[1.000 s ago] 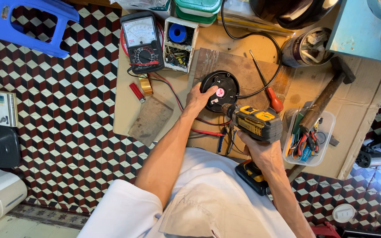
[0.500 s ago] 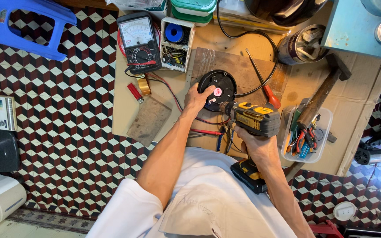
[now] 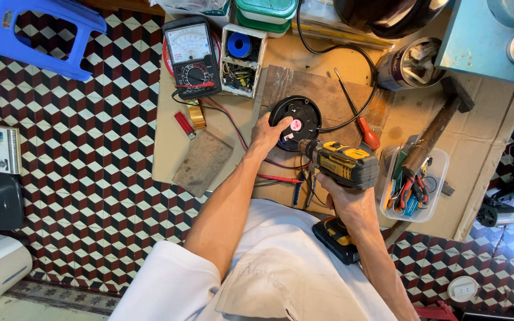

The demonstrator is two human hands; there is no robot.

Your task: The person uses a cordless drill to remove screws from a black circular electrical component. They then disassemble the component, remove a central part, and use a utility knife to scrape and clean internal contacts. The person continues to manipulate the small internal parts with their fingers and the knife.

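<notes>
Round black disc unit (image 3: 295, 122) lies flat on a wooden board (image 3: 328, 95) on the worktop (image 3: 477, 148), directly ahead of both hands. Left hand (image 3: 267, 134) rests on the disc's near-left rim, fingers spread, steadying it. Right hand (image 3: 346, 199) is closed round the grip of a yellow-and-black cordless drill (image 3: 343, 163), tip at the disc. Disc: black, circular, pink spot near centre. Count: one disc, one drill, one analogue meter (image 3: 193, 56), one hammer (image 3: 438, 125), one red-handled screwdriver (image 3: 358, 113).
</notes>
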